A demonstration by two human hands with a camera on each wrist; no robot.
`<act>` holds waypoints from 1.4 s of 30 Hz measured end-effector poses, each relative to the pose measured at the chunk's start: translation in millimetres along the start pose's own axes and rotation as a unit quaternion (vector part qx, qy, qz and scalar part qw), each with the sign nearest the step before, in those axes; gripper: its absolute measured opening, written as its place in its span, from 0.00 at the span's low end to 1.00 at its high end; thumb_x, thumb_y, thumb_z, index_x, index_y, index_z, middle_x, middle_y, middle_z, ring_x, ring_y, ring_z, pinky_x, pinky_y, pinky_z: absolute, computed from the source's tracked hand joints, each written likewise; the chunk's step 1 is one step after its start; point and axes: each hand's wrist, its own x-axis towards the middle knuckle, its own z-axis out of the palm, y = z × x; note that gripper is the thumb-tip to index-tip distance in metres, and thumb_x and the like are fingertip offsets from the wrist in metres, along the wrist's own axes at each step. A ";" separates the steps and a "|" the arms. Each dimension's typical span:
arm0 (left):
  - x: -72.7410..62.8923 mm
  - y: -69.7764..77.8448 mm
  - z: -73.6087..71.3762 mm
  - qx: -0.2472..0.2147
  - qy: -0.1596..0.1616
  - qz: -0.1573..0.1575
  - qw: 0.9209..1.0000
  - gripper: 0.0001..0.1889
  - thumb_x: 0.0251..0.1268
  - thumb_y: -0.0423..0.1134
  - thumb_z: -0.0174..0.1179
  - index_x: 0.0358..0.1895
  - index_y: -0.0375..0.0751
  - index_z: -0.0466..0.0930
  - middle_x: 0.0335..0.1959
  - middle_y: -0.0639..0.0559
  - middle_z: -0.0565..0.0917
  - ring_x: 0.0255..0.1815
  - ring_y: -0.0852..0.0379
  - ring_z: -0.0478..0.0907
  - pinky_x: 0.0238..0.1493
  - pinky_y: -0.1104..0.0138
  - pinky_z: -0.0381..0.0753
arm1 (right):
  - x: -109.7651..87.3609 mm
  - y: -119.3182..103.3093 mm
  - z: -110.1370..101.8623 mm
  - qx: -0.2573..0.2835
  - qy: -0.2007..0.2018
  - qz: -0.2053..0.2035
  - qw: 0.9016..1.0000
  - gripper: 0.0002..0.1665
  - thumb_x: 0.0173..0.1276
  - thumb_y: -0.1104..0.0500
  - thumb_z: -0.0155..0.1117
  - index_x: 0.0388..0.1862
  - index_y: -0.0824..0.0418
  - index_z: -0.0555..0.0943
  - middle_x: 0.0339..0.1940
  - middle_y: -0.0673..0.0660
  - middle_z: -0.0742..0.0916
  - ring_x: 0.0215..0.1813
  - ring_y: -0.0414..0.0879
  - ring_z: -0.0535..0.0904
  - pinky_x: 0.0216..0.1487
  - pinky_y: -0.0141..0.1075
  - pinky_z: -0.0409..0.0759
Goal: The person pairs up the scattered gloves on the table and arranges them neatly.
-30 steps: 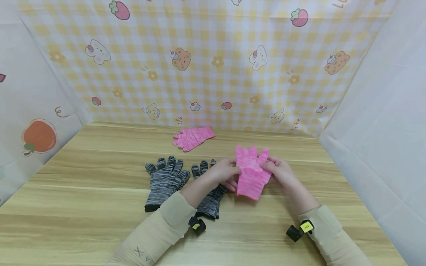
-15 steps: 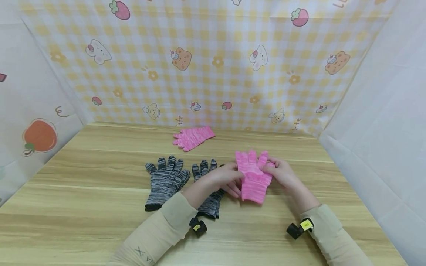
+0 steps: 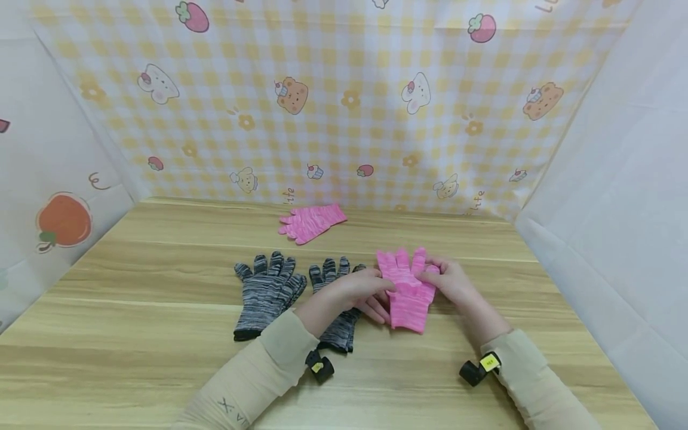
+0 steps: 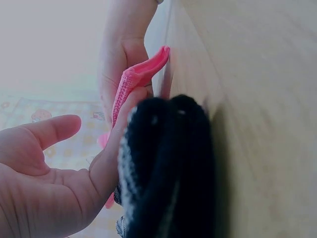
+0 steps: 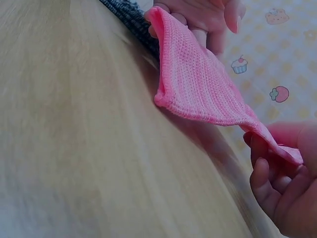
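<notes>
A pink knitted glove (image 3: 409,304) hangs slightly above the table between both hands, its fingers pointing away from the person. My right hand (image 3: 452,279) pinches it at the glove's thumb side, as the right wrist view also shows. At the opposite edge, my left hand (image 3: 365,289) has its fingers extended against the glove; in the left wrist view the thumb stands apart from them. Under the left forearm lies a grey-black knitted glove pair (image 3: 338,331), partly hidden. Its dark cuffs (image 4: 168,163) loom large in the left wrist view.
Another grey-black glove pair (image 3: 266,298) lies flat to the left. A second pink glove (image 3: 313,224) rests near the table's back edge, fingers leftward. Behind the wooden table (image 3: 161,370) hangs a checked cloth (image 3: 344,131); a white cloth (image 3: 607,179) borders the right side.
The held pink glove has come down and slightly toward the person, both hands moving with it. The other gloves have stayed in place.
</notes>
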 end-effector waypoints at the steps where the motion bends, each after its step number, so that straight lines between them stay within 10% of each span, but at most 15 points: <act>1: -0.1 0.0 -0.2 0.000 0.001 0.000 1.000 0.19 0.67 0.35 0.54 0.57 0.29 0.64 0.38 0.34 0.79 0.30 0.40 0.84 0.33 0.56 0.85 | 0.8 0.4 0.6 -0.003 0.003 0.003 1.000 0.35 0.64 0.59 0.67 0.66 0.73 0.67 0.33 0.52 0.86 0.29 0.38 0.80 0.33 0.29 0.80; 13: -1.7 -0.3 0.1 0.032 -0.002 0.005 0.999 0.20 0.67 0.35 0.54 0.57 0.29 0.62 0.36 0.36 0.82 0.31 0.40 0.84 0.32 0.57 0.85 | 6.4 10.1 2.6 -0.069 0.032 -0.021 0.997 0.36 0.62 0.57 0.69 0.65 0.71 0.69 0.41 0.59 0.84 0.38 0.41 0.76 0.41 0.29 0.75; 34: -10.0 1.2 2.2 0.101 -0.024 0.005 0.995 0.18 0.69 0.40 0.55 0.50 0.27 0.67 0.31 0.35 0.84 0.29 0.40 0.84 0.30 0.57 0.85 | 1.6 7.0 -0.6 -0.163 -0.035 -0.118 0.979 0.38 0.56 0.64 0.71 0.65 0.69 0.70 0.43 0.63 0.82 0.40 0.51 0.78 0.43 0.42 0.78; 42: -11.4 2.9 1.7 0.136 -0.011 0.010 0.991 0.38 0.68 0.42 0.56 0.72 0.26 0.47 0.31 0.38 0.84 0.28 0.41 0.84 0.29 0.58 0.85 | -2.8 -0.6 -9.9 -0.197 -0.071 -0.124 0.970 0.37 0.59 0.66 0.68 0.66 0.71 0.67 0.41 0.60 0.81 0.38 0.49 0.77 0.38 0.40 0.79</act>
